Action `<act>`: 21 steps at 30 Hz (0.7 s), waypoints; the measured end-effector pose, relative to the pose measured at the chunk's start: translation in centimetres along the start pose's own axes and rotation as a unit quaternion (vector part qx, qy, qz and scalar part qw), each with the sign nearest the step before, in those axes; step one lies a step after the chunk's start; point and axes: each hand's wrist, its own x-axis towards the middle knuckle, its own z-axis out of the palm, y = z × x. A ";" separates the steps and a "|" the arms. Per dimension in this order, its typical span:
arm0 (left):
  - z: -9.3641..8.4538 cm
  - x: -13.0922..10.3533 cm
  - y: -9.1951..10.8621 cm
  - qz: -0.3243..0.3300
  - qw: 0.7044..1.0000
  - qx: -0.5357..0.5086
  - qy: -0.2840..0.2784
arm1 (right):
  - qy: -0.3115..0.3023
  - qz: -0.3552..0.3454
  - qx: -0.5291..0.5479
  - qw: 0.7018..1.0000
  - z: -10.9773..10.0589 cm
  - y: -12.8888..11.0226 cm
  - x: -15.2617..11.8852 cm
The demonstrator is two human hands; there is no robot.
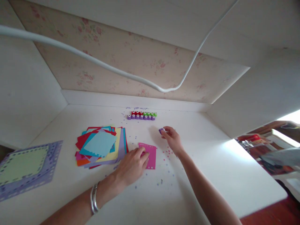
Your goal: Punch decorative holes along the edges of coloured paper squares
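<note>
A pink paper sheet lies on the white table, with small punched holes along its top and bottom edges. My left hand, a silver bracelet at the wrist, rests over its left side with curled fingers gripping the sheet. To the right and a little farther back, my right hand holds a small purple craft punch above the table, apart from the paper. Pink punched bits are scattered below that hand. Red, green and purple punches stand in two rows toward the back.
A loose stack of coloured paper lies left of the pink sheet. Farther left are pale green and purple sheets with punched borders. Purple bits dot the tabletop. A white cable hangs across the view in front of the wallpaper.
</note>
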 end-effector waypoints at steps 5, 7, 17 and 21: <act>0.5 2.3 -2.2 -0.041 0.999 0.017 0.018 | -0.038 0.024 0.024 0.999 0.2 0.0 -4.7; 1.0 2.8 -2.7 -0.041 0.999 0.017 0.005 | -0.025 -0.014 -0.024 0.999 0.1 -0.1 -5.0; 1.8 3.3 -3.9 -0.099 0.985 -0.139 0.011 | -0.048 -0.113 -0.107 0.987 -0.6 -0.5 -4.2; 1.7 3.4 -4.0 -0.116 0.976 -0.180 0.023 | -0.025 -0.072 -0.077 0.994 -0.6 -0.6 -4.3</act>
